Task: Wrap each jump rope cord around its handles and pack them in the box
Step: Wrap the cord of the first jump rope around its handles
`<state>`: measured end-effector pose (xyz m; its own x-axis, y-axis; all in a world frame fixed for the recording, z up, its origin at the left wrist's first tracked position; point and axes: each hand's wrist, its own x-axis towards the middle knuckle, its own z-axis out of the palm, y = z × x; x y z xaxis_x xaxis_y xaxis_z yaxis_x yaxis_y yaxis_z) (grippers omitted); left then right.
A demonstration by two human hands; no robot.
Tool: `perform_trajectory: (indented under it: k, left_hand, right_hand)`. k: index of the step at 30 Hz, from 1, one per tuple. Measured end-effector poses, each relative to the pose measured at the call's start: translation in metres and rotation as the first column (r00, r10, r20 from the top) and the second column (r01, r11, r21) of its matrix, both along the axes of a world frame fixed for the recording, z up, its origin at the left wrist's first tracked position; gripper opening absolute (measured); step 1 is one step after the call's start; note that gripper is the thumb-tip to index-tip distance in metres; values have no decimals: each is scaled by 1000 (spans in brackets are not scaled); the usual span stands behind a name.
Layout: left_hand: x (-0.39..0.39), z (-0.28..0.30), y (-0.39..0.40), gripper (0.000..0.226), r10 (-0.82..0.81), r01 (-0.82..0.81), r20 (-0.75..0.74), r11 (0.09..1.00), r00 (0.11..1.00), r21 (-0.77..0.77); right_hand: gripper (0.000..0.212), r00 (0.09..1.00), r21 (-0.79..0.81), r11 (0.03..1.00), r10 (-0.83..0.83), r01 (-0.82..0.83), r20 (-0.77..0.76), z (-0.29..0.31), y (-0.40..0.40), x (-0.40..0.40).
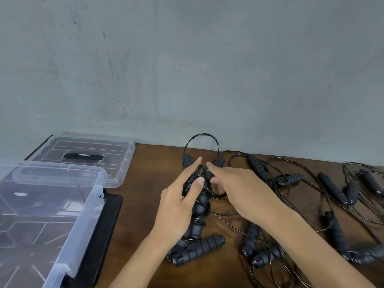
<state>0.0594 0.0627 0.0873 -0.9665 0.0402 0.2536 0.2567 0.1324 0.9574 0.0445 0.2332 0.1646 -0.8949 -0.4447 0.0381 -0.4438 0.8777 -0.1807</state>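
On the table (145, 204), mid-frame, the left hand (178, 208) is gripping a pair of handles (200, 206) with cord (202, 140) winding round them, fingers curled about the bundle. The right hand (239, 190) is pinching the cord at the bundle's top. Loose ropes (332, 188) are lying to the right; the box (52, 215) is sitting open at left, its lid (87, 154) lying behind it.

Clear box (52, 204) cut off at left and bottom edges, loose cords (276, 275) running off bottom edge, rightmost handles (372, 181) clipped by right edge, wrapped handles (199, 206) partly hidden behind left hand (176, 206)
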Motion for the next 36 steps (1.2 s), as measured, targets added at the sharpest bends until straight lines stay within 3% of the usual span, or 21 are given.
perform_trajectory:
  k: [7, 15, 19, 22, 27, 31, 36]
  left_hand:
    - [-1, -2, -3, 46, -88, 89, 15, 994, 996, -68]
    - [-4, 4, -10, 43, -144, 147, 32, 980, 989, -133]
    - [-3, 10, -12, 41, -200, 203, 48, 975, 979, -90]
    - [-3, 14, -15, 38, -247, 254, 80, 962, 966, -99]
    - [-3, 18, -19, 42, -290, 305, 96, 921, 952, -243]
    - [-4, 19, -19, 39, -354, 377, 128, 865, 926, -331]
    - [1, 24, -15, 38, -340, 347, 71, 929, 938, -133]
  right_hand:
    - [68, 999, 57, 997, 51, -51, 0, -3, 0, -7]
    - [75, 996, -155, 988, 4, 10, 92, -9, 8, -13]
    - [83, 987, -168, 986, 39, -12, 156, -4, 12, -8]
    - [78, 982, -175, 984, 55, -23, 178, -1, 19, -3]
    - [105, 975, 9, 994, 102, -106, 195, -7, 22, 2]
    - [109, 978, 69, 991, 101, -115, 180, -6, 18, 4]
    - [95, 985, -86, 993, 92, -80, 145, 1, 20, 1]
